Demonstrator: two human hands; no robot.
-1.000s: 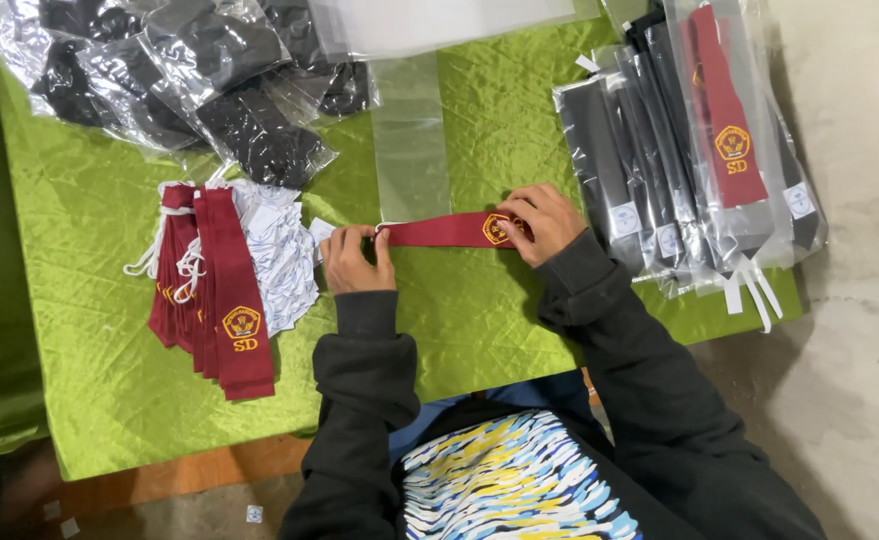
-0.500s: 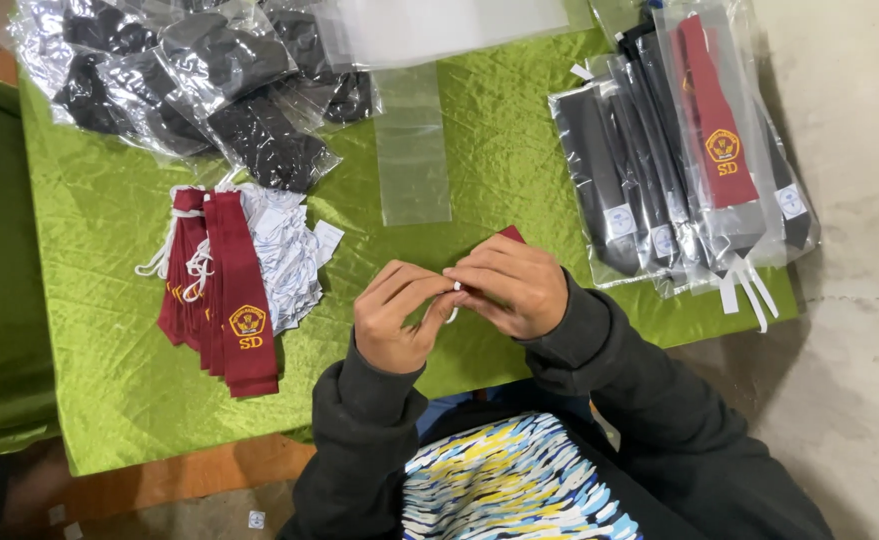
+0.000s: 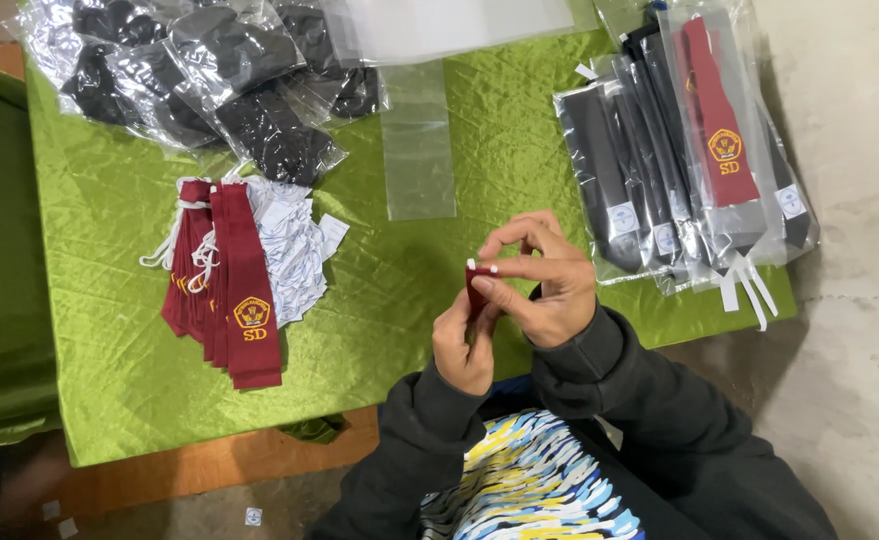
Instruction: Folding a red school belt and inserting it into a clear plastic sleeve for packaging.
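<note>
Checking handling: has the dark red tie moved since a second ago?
Yes. The dark red tie left the green cloth below the clear sleeve, now lifted between both hands.

Desk [image 3: 109,400] draped in green satin cloth [image 3: 379,300]; grey concrete floor [image 3: 859,300] right of desk, evenly lit.

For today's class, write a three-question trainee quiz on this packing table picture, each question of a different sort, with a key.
1. True or false: both hands, left hand and right hand, hold the folded maroon tie above the green cloth.
2. Which lies directly beyond the hands? A. empty clear sleeve B. scissors C. cardboard box
3. Fill in: the loose maroon ties lie to the person's ____.

Key: 1 true; 2 A; 3 left.
</note>
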